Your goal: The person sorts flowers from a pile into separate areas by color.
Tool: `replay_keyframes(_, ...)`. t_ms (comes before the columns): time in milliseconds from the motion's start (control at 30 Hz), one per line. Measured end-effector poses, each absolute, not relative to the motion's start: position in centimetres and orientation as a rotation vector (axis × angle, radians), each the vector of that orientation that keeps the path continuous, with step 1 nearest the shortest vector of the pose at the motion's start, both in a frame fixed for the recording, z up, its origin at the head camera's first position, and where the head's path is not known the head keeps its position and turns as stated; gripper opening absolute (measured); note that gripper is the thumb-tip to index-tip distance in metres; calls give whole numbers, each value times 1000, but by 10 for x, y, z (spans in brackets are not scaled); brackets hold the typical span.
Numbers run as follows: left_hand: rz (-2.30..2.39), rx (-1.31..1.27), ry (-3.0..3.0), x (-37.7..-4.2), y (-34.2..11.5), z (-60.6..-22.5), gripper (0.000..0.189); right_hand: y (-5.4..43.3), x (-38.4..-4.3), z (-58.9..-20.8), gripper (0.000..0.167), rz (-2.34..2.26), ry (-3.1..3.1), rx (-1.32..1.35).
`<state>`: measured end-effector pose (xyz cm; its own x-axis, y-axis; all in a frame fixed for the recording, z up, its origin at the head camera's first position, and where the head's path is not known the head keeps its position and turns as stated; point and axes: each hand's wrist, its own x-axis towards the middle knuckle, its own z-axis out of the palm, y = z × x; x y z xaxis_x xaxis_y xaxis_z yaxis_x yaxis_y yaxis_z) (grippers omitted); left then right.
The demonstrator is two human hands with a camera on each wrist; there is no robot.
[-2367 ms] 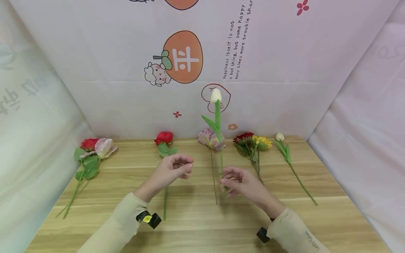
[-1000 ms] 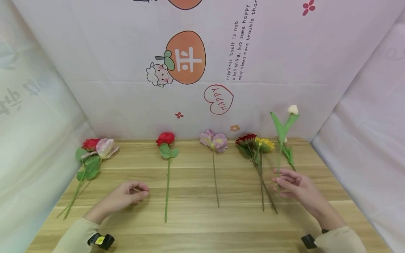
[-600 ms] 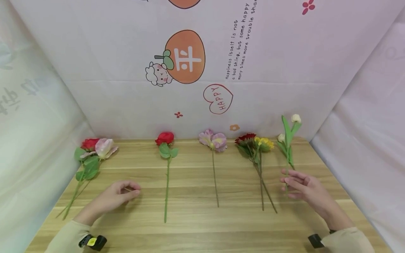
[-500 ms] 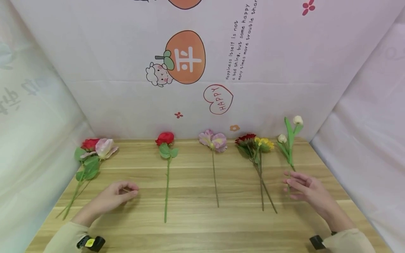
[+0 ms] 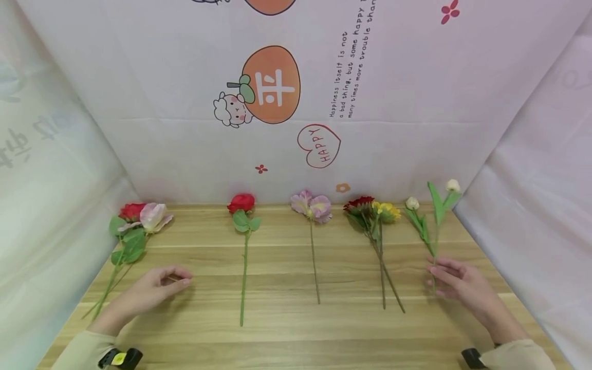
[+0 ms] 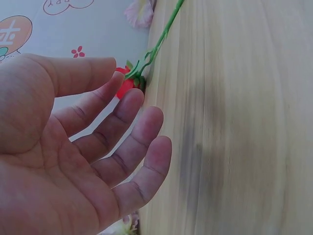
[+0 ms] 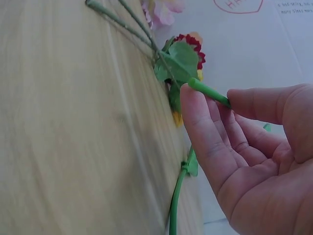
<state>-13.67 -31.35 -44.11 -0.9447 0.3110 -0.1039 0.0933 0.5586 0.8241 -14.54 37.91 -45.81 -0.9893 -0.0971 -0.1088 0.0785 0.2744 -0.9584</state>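
In my right hand (image 5: 467, 288) I pinch the green stem (image 7: 208, 91) of a white tulip (image 5: 452, 186), its flower raised toward the back right of the table. A second white tulip (image 5: 412, 203) lies on the wood just left of it, its stem partly hidden by my hand. My left hand (image 5: 148, 293) hovers over the left part of the table with loosely curled fingers (image 6: 146, 127) and holds nothing. The nearest flowers to it are a red rose (image 5: 241, 203) on its right and a red rose with a pink flower (image 5: 154, 217) behind it.
A light purple flower (image 5: 311, 205) lies at the middle of the wooden table (image 5: 277, 339). Right of it, a dark red flower (image 5: 358, 204) and a yellow flower (image 5: 386, 210) lie with crossed stems. White printed cloth (image 5: 185, 154) walls the back and sides.
My right hand has carried the white tulip from the middle to the right side, lowering its flower beside the other tulip. My left hand has drawn back to the left.
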Motion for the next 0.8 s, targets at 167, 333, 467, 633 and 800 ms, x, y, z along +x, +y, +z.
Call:
replay_keyframes(167, 1273, 334, 2608, -134, -321, -441, 29, 382, -146, -459, 61, -1808, 2359, 59)
replay_keyframes(333, 1141, 343, 2722, -132, -332, -442, 24, 385, -146, -461, 62, -1767, 2369, 104)
replay_keyframes(467, 1062, 441, 2794, -132, -341, -445, 18, 387, -147, -465, 71, -1701, 2388, 120)
replay_keyframes(633, 1065, 488, 2809, -131, -350, -448, 16, 392, -152, -467, 72, -1633, 2412, 118)
replay_keyframes(800, 845, 418, 2970, -132, -356, -447, 15, 397, -159, -467, 70, -1593, 2421, 102)
